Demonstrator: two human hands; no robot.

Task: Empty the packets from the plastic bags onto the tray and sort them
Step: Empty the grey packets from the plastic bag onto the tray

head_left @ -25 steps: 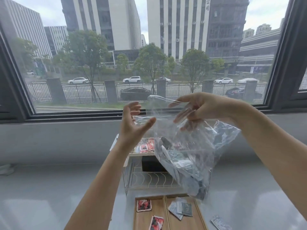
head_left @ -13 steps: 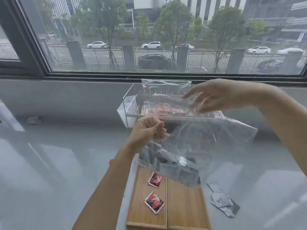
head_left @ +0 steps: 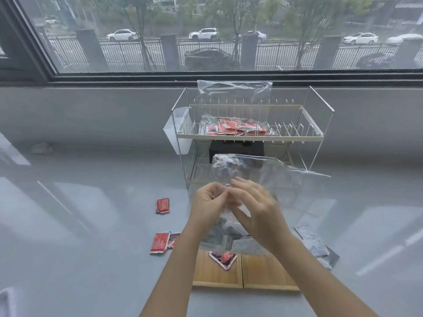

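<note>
At frame centre we see a clear plastic bag (head_left: 256,179) held upright above the wooden tray (head_left: 265,271), grey packets (head_left: 229,239) bunched at its bottom (one red packet (head_left: 223,258) lies on the tray's left half). Another bag of red packets (head_left: 238,129) sits upper centre.

Ahead of you a wide window (head_left: 206,33) in a dark frame (head_left: 27,42) looks onto a railed fence (head_left: 128,53), trees and parked cars (head_left: 203,34). Below it runs a grey sill wall (head_left: 91,115). Soft daylight reflects off the glossy grey counter (head_left: 80,225) around you.
</note>
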